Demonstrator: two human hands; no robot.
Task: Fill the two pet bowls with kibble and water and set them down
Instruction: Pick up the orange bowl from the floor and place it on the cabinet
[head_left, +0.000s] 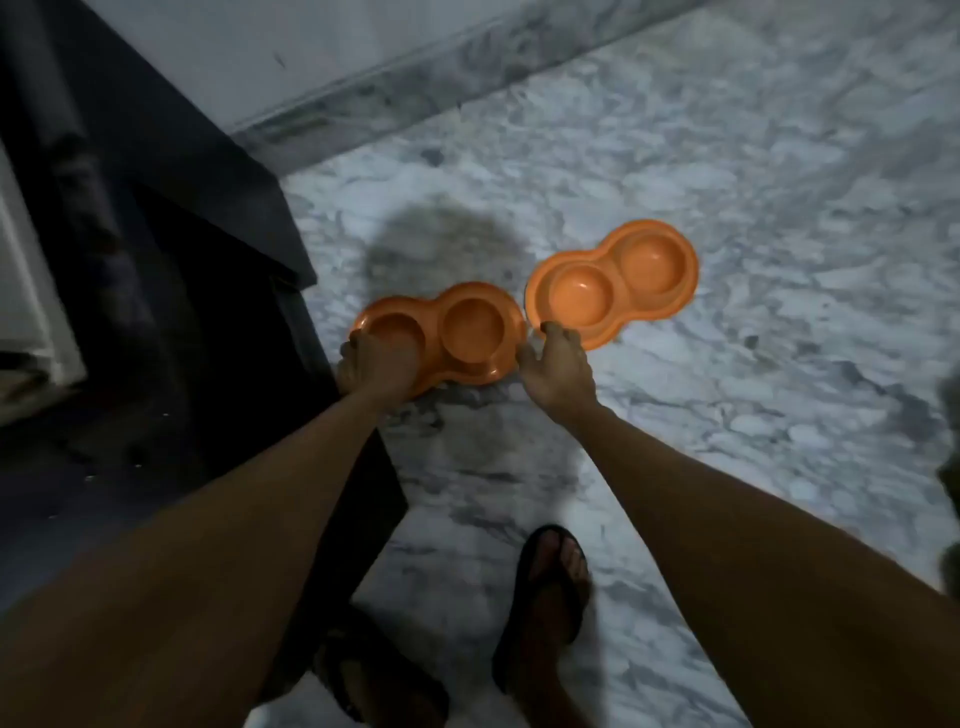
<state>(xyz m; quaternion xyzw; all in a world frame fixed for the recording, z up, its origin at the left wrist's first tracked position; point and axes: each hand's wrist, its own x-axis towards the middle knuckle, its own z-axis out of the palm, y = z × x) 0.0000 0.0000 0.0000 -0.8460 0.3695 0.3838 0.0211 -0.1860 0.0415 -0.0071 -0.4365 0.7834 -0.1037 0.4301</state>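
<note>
Floor: grey-veined white marble floor (727, 208), dim, with a dark cabinet (171, 291) along the left.
Left dish: orange plastic double pet bowl (475, 325) lay on the floor, both wells empty, long axis running left to right.
Right dish: a second orange plastic double-well bowl (623, 286) lay just beside it, farther out, tilted up to the right, also empty.
Left hand (376, 366): fingers curled over the near dish's left well, gripping its rim.
Right hand (558, 369): open, fingertips at the second dish's near-left edge; a firm hold could not be told.
Reach: each dish lay straight ahead of its own hand.
Feet: sandalled foot (545, 597) stood well behind.
</note>
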